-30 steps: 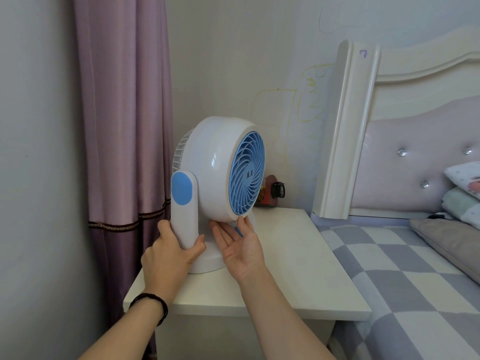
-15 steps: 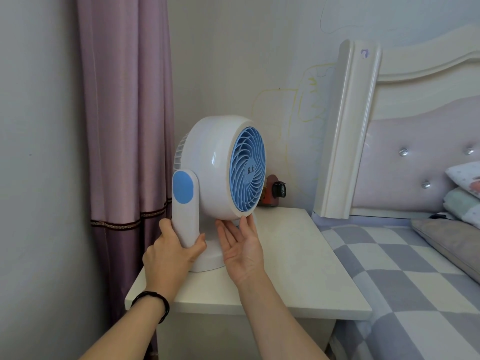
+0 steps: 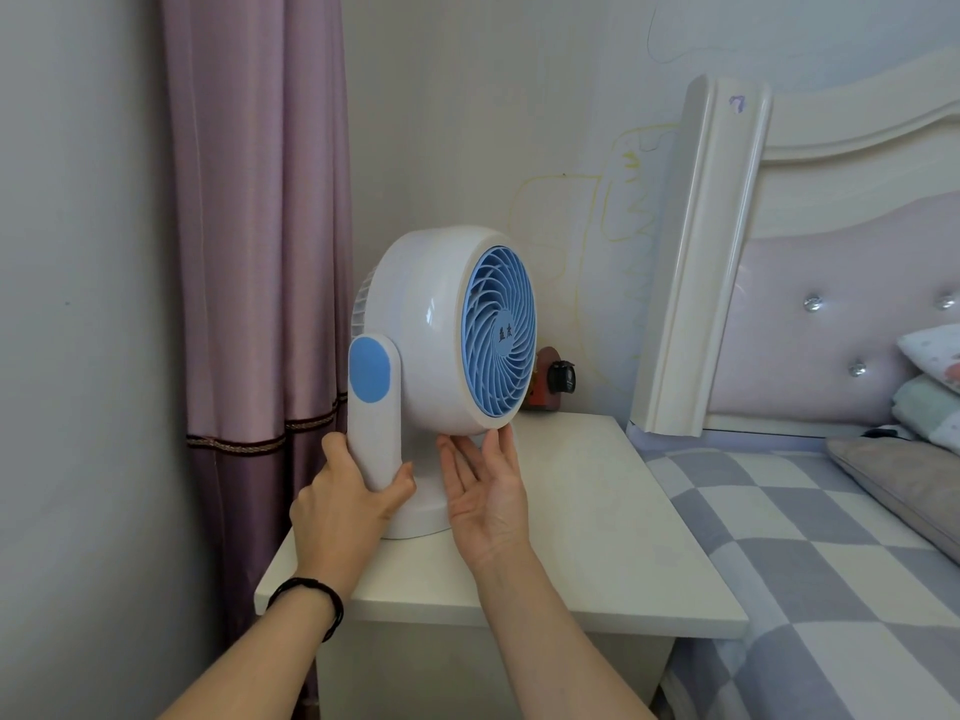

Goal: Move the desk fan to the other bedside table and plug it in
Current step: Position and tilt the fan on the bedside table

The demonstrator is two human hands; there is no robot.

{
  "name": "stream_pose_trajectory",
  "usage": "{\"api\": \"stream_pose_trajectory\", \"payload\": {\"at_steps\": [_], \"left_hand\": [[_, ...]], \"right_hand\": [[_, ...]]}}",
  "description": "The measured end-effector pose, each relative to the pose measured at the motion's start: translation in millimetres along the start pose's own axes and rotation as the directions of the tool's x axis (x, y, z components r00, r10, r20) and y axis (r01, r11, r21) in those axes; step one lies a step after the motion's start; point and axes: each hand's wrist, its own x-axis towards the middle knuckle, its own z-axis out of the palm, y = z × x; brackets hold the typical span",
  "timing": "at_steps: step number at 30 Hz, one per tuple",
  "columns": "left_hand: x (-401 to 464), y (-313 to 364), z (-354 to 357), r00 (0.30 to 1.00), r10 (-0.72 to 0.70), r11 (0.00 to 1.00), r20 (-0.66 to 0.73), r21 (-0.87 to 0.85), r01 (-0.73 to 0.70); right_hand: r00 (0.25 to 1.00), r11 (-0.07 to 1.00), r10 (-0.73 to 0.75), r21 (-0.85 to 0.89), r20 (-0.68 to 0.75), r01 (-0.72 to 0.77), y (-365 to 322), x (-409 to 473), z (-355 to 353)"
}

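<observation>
The desk fan stands at the centre of the frame on the white counter, near its left rear part, its round base resting on the top. The left hand grips the lower end of the fan's upright side arm, thumb on one side and fingers wrapped round the other. The right hand is flat and palm-up, its straight fingers touching the underside of the round housing and holding nothing.

This looks like the start of the lift. To do it well, the person should keep the left grip firm on the arm and let the right palm take the weight from below, raising the fan straight up so the head does not swivel on its pivot. The cord is not visible; it probably runs behind, so it should be checked and freed before the fan is carried off.

The fan is white glossy plastic with a pale blue spiral grille facing the right of the frame and a blue oval on the arm's pivot. A small red object with a black knob sits behind it by the wall. The bed lies at the right.
</observation>
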Motion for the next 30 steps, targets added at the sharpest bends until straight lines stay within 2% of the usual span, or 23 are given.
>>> {"api": "stream_pose_trajectory", "payload": {"at_steps": [23, 30], "left_hand": [[0.2, 2.5, -0.8, 1.000, 0.016, 1.000, -0.008, 0.010, -0.016], [-0.5, 2.8, -1.0, 1.000, 0.015, 1.000, -0.023, 0.018, -0.015]], "right_hand": [[0.998, 0.998, -0.059, 0.034, -0.015, 0.060, 2.4, -2.1, -4.7], [0.998, 0.996, -0.061, -0.059, 0.015, 0.062, 0.3, -0.1, -5.7]]}}
